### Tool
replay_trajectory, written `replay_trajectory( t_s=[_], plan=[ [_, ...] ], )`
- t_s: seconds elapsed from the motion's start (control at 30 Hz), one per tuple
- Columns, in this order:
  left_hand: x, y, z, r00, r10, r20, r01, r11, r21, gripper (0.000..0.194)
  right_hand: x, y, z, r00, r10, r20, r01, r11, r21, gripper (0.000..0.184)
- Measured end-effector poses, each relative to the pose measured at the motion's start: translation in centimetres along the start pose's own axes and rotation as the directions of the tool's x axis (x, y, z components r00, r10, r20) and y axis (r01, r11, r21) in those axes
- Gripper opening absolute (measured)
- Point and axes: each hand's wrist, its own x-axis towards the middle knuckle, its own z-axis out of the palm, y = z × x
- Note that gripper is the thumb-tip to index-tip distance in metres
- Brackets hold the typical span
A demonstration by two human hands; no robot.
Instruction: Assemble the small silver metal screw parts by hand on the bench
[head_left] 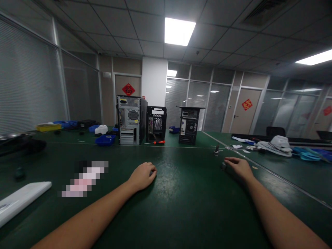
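My left hand rests low over the green table with its fingers curled round a small dark grey piece; most of that piece is hidden. To the right, my right hand has its fingertips closed at a small grey metal cylinder, held at the tabletop. The cylinder's details are blurred. Just beyond it stands another small metal part, upright with a narrow top and a wider base.
Three computer cases line the far side of the green table, with a red-handled screwdriver before them. Blue trays lie left. A white slab is near left, beside a pixelated patch. A white cap lies right.
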Motion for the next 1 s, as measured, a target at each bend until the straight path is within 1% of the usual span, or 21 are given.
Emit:
replay_trajectory(
  t_s=[0.17,0.27,0.5,0.7,0.8,0.87,1.0],
  plan=[
    [-0.03,-0.03,0.03,1.000,0.005,-0.002,-0.005,1.000,0.000,0.029,-0.33,-0.46,-0.04,1.000,0.027,0.001,-0.027,1.000,0.008,0.043],
    [-0.09,0.06,-0.10,1.000,0.003,0.005,-0.003,1.000,0.003,0.030,-0.25,-0.63,-0.02,0.999,0.027,0.024,-0.027,1.000,0.006,0.043],
    [-0.10,0.21,-0.27,1.000,-0.012,0.018,0.012,1.000,-0.001,0.030,0.24,-0.72,0.30,0.998,-0.001,0.069,0.009,0.994,-0.108,0.040],
    [-0.17,0.25,-0.28,1.000,-0.012,0.012,0.012,1.000,-0.006,0.031,0.12,-0.61,0.13,0.999,0.020,0.035,-0.015,0.992,-0.122,0.042],
    [-0.18,0.21,-0.29,1.000,-0.010,0.015,0.010,1.000,-0.013,0.031,0.05,-0.50,0.19,1.000,-0.018,0.020,0.020,0.995,-0.096,0.042],
    [-0.18,0.22,-0.32,1.000,-0.009,0.016,0.009,1.000,-0.012,0.031,0.08,-0.47,0.37,0.999,-0.042,0.014,0.043,0.998,-0.054,0.046],
    [-0.18,0.39,-0.41,1.000,-0.009,0.017,0.009,1.000,-0.007,0.030,0.41,-0.41,0.72,0.999,-0.031,0.006,0.031,0.999,-0.030,0.047]
  ],
)
